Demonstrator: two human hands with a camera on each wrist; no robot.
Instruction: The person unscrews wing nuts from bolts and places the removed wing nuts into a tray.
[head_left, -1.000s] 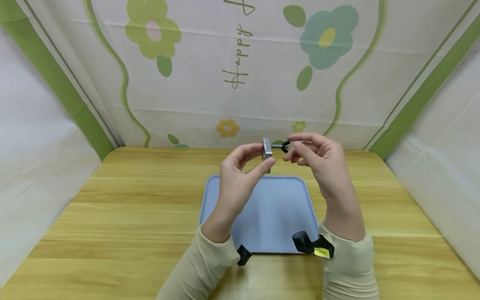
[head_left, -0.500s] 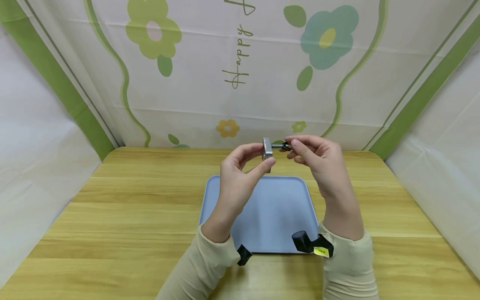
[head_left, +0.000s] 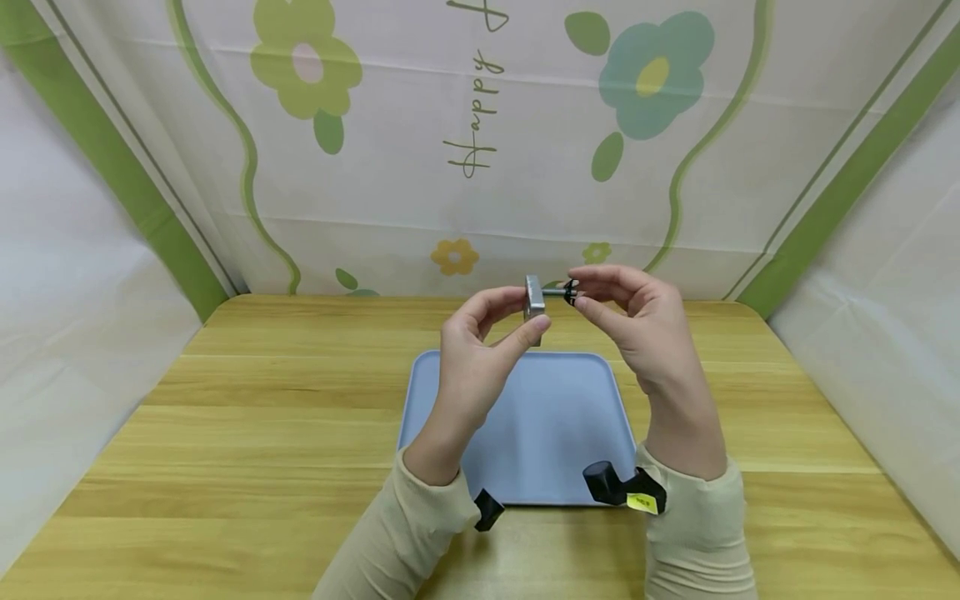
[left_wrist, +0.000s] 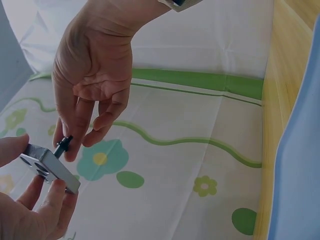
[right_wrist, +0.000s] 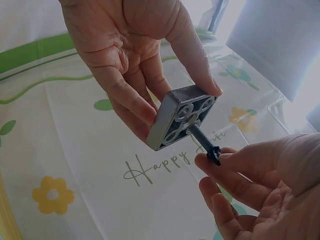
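A square silver metal block [right_wrist: 182,117] with round holes in its face is gripped at its edges by my left hand [head_left: 476,350], thumb on one side and fingers on the other. Out of the middle of that face sticks a threaded bolt [right_wrist: 201,137] with a black winged head [head_left: 571,292]. My right hand [head_left: 637,321] pinches the black head between thumb and forefinger, its other fingers loosely bent. The left wrist view shows the bolt [left_wrist: 62,146] from the block's other side. Both hands are up above the far part of the tray.
Below the hands a light blue tray [head_left: 540,425] lies on the wooden table [head_left: 225,458]. A white cloth backdrop [head_left: 390,125] with flowers and lettering rises behind the table's far edge. White side walls [head_left: 67,275] flank the table. Black camera mounts [head_left: 611,485] sit on both sleeves.
The right fingers first came off the black head, then pinched it, and now hold it with the thumb lower and the head turned. The left hand and block stay put.
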